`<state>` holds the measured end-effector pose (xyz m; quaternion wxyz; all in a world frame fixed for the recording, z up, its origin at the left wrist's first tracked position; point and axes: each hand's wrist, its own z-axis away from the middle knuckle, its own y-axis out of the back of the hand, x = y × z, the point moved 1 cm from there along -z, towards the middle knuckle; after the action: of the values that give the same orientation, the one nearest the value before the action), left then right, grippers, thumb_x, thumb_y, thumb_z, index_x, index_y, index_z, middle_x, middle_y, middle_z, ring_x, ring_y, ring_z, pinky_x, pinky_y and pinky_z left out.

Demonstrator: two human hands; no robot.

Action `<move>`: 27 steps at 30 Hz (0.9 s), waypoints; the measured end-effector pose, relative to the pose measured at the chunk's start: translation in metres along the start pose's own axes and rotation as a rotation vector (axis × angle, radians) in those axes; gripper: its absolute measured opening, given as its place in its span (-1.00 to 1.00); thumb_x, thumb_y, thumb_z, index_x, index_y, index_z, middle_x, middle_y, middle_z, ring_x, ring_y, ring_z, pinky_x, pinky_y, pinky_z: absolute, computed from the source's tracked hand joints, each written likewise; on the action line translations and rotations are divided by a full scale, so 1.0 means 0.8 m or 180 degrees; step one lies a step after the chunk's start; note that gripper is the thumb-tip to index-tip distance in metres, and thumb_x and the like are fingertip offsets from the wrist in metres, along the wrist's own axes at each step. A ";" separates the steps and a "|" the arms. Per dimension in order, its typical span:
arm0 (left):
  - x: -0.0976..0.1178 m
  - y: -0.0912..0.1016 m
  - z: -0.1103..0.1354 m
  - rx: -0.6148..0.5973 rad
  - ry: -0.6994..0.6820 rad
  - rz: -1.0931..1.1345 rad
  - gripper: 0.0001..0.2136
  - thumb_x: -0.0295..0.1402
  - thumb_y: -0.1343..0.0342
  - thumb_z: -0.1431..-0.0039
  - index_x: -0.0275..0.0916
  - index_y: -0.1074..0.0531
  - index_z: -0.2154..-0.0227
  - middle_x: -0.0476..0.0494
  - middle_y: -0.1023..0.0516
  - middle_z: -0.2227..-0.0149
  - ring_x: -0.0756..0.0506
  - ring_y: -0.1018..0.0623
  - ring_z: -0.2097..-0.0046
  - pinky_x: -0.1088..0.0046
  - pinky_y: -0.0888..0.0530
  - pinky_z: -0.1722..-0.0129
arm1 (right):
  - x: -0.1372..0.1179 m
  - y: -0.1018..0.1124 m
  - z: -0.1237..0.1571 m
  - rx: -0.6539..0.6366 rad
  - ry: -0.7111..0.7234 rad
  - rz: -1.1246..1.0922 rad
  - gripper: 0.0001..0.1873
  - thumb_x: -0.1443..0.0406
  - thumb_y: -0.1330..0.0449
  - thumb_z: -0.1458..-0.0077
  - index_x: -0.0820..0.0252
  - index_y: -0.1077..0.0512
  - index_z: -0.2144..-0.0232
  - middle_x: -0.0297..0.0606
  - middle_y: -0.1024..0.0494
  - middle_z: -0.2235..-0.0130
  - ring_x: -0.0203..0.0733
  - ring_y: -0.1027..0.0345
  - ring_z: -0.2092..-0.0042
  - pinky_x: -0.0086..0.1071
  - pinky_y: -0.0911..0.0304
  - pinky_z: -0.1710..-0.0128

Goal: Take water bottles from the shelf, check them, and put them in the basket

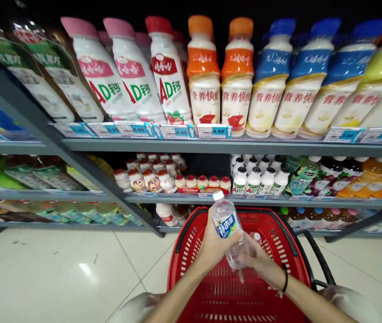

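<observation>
Head view: gripping a clear bottle [227, 224] with both hands, over a red basket [238, 298]. With the left hand [212, 246], clasping the bottle's middle from the left, thumb laid across the lower part of the blue-and-white label [225, 227], remaining fingers mostly behind the plastic and hidden. With the right hand [260, 260], holding the lower portion from the right, fingers [246, 259] bent against the side, just below the left thumb. Too hidden to see exactly where the left fingertips touch. Tilted rather than upright, with white cap [218, 195] toward the upper left, above and apart from all fingers, and with base toward the lower right, beside the right fingers. Around the right wrist, a black band [284, 277]. Inside the basket, partly hidden behind the right hand, another white-capped bottle [257, 237]. On the basket's right side, a black handle [322, 260]. Beyond, along the upper shelf [184, 145], rows of pink-capped bottles [123, 74], orange-capped bottles [204, 83] and blue-capped bottles [271, 85]. Underneath, small black-capped bottles [253, 181]. Below everything, pale floor tiles [59, 273].
</observation>
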<state>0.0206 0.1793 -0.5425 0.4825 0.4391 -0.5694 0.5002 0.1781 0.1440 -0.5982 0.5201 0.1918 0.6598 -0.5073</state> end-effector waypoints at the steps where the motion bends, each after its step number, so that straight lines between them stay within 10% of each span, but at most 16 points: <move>1: 0.001 -0.002 0.000 0.0031 -0.0044 -0.0108 -0.19 -0.18 -0.48 0.08 -0.09 -0.15 -0.18 -0.11 -0.53 0.06 -0.14 -0.58 0.12 0.33 -0.54 0.11 | 0.000 0.001 -0.001 0.0081 0.0040 0.0088 -0.29 0.12 -0.48 -0.02 0.13 -0.27 -0.11 -0.26 -0.56 0.22 -0.26 -0.46 0.39 -0.42 -0.44 0.52; 10: 0.004 -0.014 -0.014 -0.0310 -0.0183 0.0351 -0.40 -0.16 -0.30 -0.19 -0.12 -0.14 -0.19 -0.30 -0.42 -0.21 -0.19 -0.48 -0.20 0.23 -0.44 -0.18 | -0.020 0.014 0.017 0.0726 -0.0294 -0.0624 -0.44 -0.15 -0.30 -0.12 0.23 -0.47 0.18 -0.26 -0.52 0.37 -0.38 -0.20 0.53 -0.51 -0.11 0.62; 21: 0.007 -0.017 -0.008 -0.0651 -0.0095 0.0785 -0.50 -0.27 -0.42 -0.06 -0.16 -0.44 -0.06 -0.20 -0.53 -0.10 -0.19 -0.55 -0.10 0.30 -0.48 -0.14 | -0.004 0.011 0.016 -0.0435 -0.0617 -0.1679 -0.18 -0.31 -0.10 -0.09 0.32 -0.56 0.11 -0.33 -0.41 0.57 -0.38 0.00 0.62 -0.51 0.10 0.68; 27: 0.008 -0.007 -0.005 -0.0571 -0.0431 0.0445 -0.56 -0.23 -0.41 -0.06 -0.17 -0.49 0.00 -0.16 -0.48 -0.06 -0.17 -0.54 -0.07 0.35 -0.48 -0.12 | 0.006 0.013 0.011 -0.0089 -0.0560 -0.1391 -0.22 -0.30 -0.02 -0.16 0.31 -0.55 0.20 -0.26 -0.46 0.55 -0.33 -0.14 0.63 -0.48 0.04 0.67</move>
<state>0.0256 0.1827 -0.5355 0.4442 0.3861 -0.6724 0.4489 0.1888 0.1393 -0.6068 0.4560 -0.0078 0.6448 -0.6134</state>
